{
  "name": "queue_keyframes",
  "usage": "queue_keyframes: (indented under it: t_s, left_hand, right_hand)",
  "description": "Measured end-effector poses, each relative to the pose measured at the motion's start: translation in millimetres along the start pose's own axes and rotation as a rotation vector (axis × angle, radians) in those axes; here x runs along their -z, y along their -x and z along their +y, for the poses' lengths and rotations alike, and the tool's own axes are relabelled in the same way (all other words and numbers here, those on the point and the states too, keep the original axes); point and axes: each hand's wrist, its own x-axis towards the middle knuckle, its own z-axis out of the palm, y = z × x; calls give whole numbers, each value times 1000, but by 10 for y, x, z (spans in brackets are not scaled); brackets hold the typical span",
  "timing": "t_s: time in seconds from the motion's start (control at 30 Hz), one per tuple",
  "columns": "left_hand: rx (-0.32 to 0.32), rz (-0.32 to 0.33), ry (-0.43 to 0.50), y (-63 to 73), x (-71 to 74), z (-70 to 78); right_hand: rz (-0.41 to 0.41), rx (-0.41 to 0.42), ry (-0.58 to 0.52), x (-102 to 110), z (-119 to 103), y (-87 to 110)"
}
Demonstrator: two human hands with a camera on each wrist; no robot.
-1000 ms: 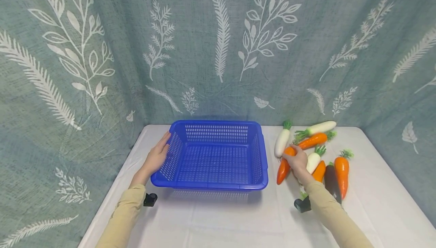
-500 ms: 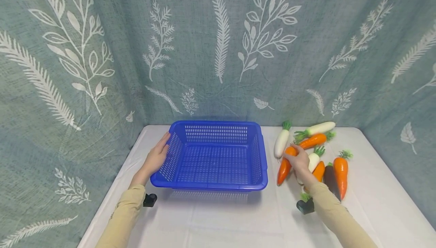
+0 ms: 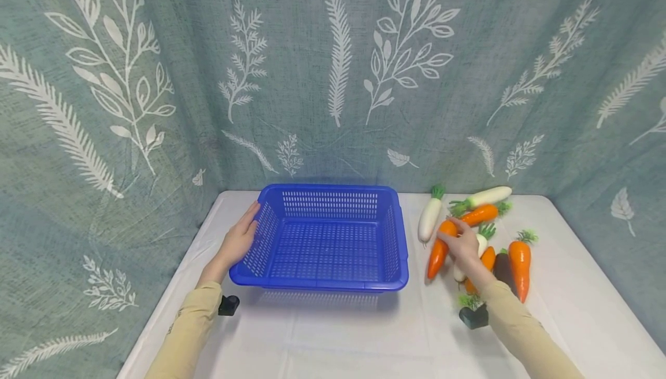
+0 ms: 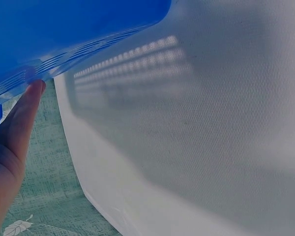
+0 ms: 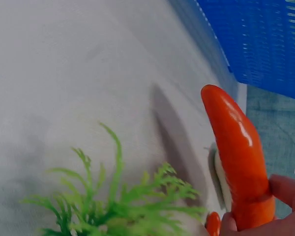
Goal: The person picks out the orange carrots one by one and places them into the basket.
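Observation:
My left hand point(image 3: 239, 242) lies with straight fingers against the left side of a blue plastic basket point(image 3: 318, 284). From the left wrist, one of its digits point(image 4: 25, 118) is seen touching the basket's rim point(image 4: 64, 59). At the right, my right hand point(image 3: 465, 246) pinches an orange carrot point(image 3: 439, 259) between thumb and fingers near its thick end. The carrot's narrow tip points toward the near side; in the right wrist view the carrot point(image 5: 238, 147) casts a shadow on the cloth. Its leafy top is hidden by the hand.
White radishes point(image 3: 430, 217) point(image 3: 489, 195), further carrots point(image 3: 480, 214) point(image 3: 520, 263) and a dark eggplant point(image 3: 503, 272) lie around the right hand. A white cloth covers the table point(image 3: 333, 338). A patterned green curtain point(image 3: 302, 90) hangs behind it.
The right hand and its carrot have shifted slightly to the right, and the carrot's tip has moved up a little. The left hand and the basket stay in place.

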Motion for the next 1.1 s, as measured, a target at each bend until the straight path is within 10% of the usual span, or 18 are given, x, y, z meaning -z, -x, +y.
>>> queue_keyframes:
  t_s: [1.1]
  left_hand:
    - [-12, -5, -7, -10, -8, -34]
  right_hand:
    - [-26, 45, -145, 209, -173, 21]
